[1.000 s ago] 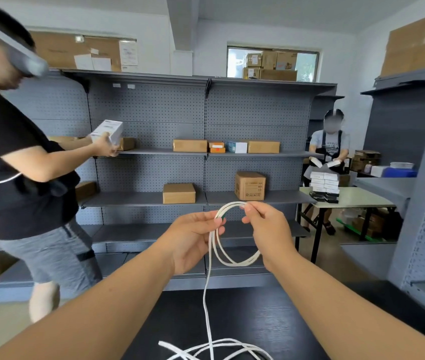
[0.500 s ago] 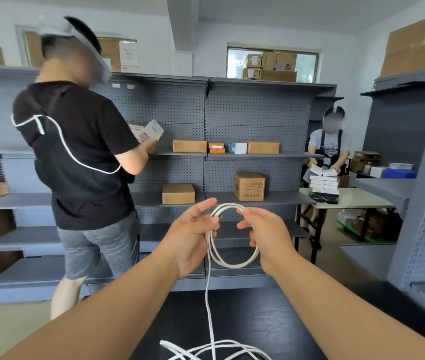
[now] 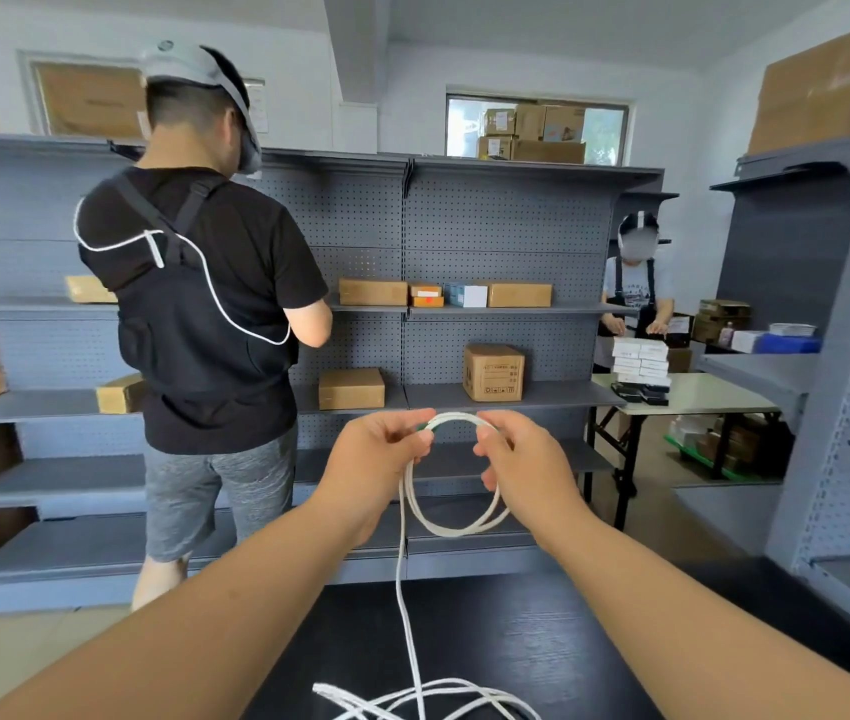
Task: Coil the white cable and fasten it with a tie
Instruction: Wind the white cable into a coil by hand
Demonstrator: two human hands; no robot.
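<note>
Since the preceding frames, the bystander in the black shirt [image 3: 205,304] was found shifted rightward along the grey shelving [image 3: 506,226], back turned, and the white box held earlier was no longer seen. On the left hand [image 3: 381,459], the forefinger, stretched out half a second before, was now curled with the thumb onto the white cable [image 3: 456,531] at the upper left of the loop. A small green piece [image 3: 422,427] was seen there at the fingertips; what it was could not be told. The right hand [image 3: 521,459] was pinched on the loop's upper right. The coil was held hanging between both hands above the black table [image 3: 542,641], one strand being let down to loose turns lying at the table's near edge. Printed marks were borne by a cardboard box [image 3: 494,372] on the shelf, but no writing could be read.
</note>
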